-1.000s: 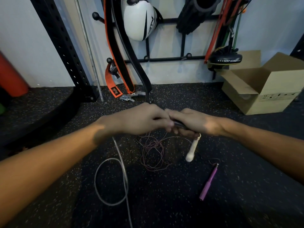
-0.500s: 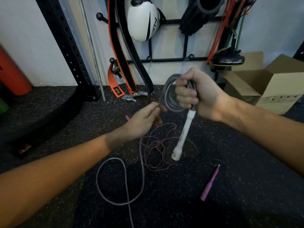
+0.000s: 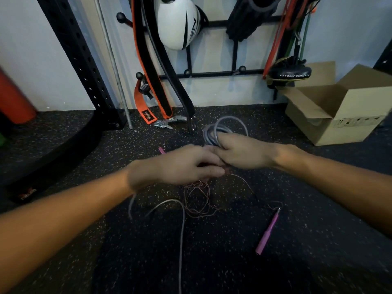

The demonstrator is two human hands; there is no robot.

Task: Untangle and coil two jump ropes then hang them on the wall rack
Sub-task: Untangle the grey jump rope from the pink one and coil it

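Two belts (image 3: 148, 60) drape the wall rack (image 3: 212, 74) behind grey rope (image 3: 224, 126).

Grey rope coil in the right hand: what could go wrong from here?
1. The grey coil stands out in loose loops beyond the right hand. They could spring apart if the grip slackens.
2. The grey tail on the floor runs close beside the thin pink tangle. Drawing it in might snag that rope and drag it along.

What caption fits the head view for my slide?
Coiling in progress: right hand grips grey rope coils, left hand alongside, pink rope tangled on the floor below.
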